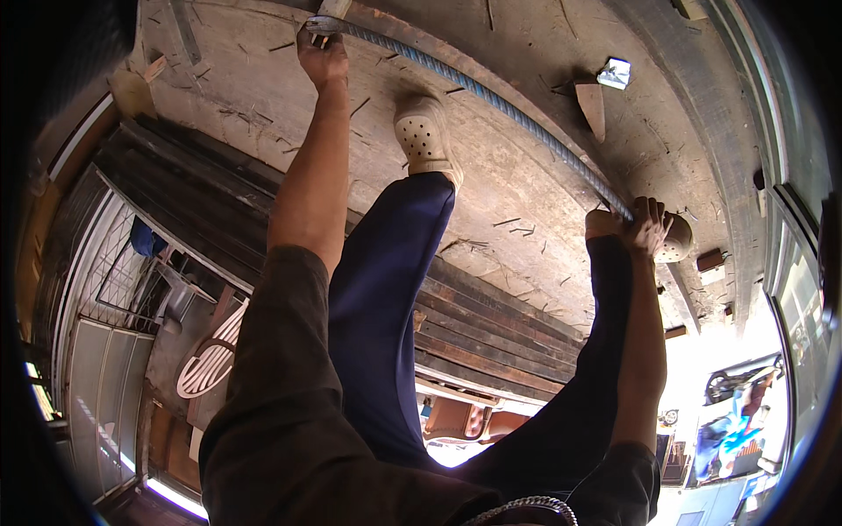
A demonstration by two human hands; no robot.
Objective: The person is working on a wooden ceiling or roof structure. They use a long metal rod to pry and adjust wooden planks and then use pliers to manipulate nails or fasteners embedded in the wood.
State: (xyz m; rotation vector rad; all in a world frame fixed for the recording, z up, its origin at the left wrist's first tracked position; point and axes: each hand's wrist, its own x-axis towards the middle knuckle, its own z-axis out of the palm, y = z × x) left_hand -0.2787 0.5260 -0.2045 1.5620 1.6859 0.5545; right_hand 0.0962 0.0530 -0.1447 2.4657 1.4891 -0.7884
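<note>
A long ribbed steel pry bar [491,98] slants across the floor from far left to nearer right. Its flattened, claw-like end lies by a wooden piece [336,8] at the far edge. My left hand [324,60] is at that claw end, with its fingers curled against the metal. My right hand [647,228] is closed round the bar's other end, close to my right shoe [675,239]. Between the hands, my left shoe [423,136], a beige clog with holes, stands on the floor.
Nails and thin scraps litter the concrete floor [500,193]. Dark timber planks [500,329] are stacked beneath my legs. Beyond the bar are a pointed wood offcut [592,111] and a shiny silvery packet [615,73]. A slatted pale chair [210,355] is at lower left.
</note>
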